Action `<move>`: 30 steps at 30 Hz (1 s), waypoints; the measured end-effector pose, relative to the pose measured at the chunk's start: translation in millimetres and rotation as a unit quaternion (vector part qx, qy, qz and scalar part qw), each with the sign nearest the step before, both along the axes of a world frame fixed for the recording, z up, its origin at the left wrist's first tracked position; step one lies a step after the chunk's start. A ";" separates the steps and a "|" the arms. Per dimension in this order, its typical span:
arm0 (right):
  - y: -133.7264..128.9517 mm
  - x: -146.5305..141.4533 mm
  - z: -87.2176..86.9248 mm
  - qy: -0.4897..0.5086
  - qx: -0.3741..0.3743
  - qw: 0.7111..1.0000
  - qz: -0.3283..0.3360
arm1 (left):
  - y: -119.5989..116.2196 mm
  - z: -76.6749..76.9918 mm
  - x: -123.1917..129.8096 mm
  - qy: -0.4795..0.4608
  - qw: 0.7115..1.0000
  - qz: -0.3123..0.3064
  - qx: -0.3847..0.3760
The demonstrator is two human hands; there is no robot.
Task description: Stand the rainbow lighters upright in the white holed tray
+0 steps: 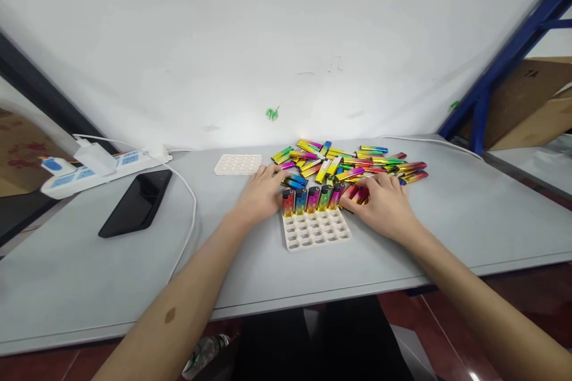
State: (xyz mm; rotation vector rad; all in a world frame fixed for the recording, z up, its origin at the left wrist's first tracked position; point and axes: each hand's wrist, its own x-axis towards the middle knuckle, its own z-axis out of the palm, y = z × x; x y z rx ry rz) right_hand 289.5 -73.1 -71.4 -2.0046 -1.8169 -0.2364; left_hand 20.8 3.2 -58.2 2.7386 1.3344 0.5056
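In front of me lies a white tray (316,232) with rows of oval slots. Its far row holds several upright metallic lighters (313,200) with black tops, in red, blue, purple and green fading to gold. My left hand (264,191) is at the tray's far left corner, fingers curled at the end of a blue lighter (295,181) lying behind the row. By the far right corner, my right hand (382,202) has thumb and fingers bent around a red lighter (360,195) among others; the exact grip is partly hidden.
A heap of loose, shiny multicoloured lighters (333,162) spreads behind the tray. Another white slotted tray (238,164) lies to the back left. On the left are a black phone (136,202), a power strip (129,162) with plugs, and a white cable (193,214).
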 end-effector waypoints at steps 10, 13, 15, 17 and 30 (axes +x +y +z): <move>6.3 4.2 12.8 0.420 0.036 0.898 0.126 | 1.7 -0.9 -0.3 0.005 1.000 -0.006 -0.006; 27.6 5.7 24.5 0.510 0.085 0.843 0.151 | 0.2 0.5 0.6 0.002 1.000 0.000 -0.010; 47.5 6.8 30.6 0.540 0.108 0.823 0.138 | -0.6 1.5 1.2 0.000 1.000 0.005 -0.016; 65.7 7.5 32.3 0.552 0.129 0.814 0.130 | -1.1 2.4 1.6 -0.003 1.000 0.007 -0.020; 52.7 1.9 22.9 0.319 0.124 0.934 0.099 | 3.2 3.8 4.9 -0.010 1.000 0.002 0.007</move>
